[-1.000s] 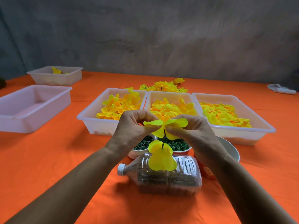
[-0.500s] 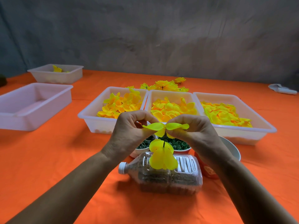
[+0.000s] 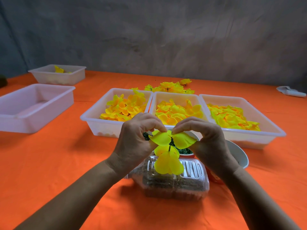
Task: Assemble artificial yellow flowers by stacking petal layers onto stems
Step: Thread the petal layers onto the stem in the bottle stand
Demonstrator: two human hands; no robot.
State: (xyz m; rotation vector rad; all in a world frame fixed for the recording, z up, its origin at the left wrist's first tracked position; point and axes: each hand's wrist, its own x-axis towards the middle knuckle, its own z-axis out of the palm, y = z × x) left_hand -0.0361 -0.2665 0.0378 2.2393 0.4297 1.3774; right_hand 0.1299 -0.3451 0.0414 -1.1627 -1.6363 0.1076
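Observation:
My left hand (image 3: pixel 134 143) and my right hand (image 3: pixel 207 140) pinch a yellow petal layer (image 3: pixel 172 138) from both sides, over the tip of a thin dark stem (image 3: pixel 169 148). Lower on the stem sits another yellow petal layer (image 3: pixel 168 161). The stem stands up from a clear plastic bottle (image 3: pixel 174 181) lying on its side on the orange table. Three white trays of yellow petals (image 3: pixel 124 108) (image 3: pixel 177 112) (image 3: pixel 232 117) stand side by side beyond my hands. Finished yellow flowers (image 3: pixel 169 87) lie behind the trays.
Two bowls of dark green pieces (image 3: pixel 182 150) sit between bottle and trays, partly hidden by my hands. A white bowl (image 3: pixel 239 155) stands at the right. A white tray (image 3: pixel 33 105) and a smaller tray (image 3: pixel 58 75) stand at the left. A white object (image 3: pixel 290 92) lies far right.
Both hands have tilted the upper petal layer, so its petals now droop toward me, and have brought it slightly lower on the stem tip.

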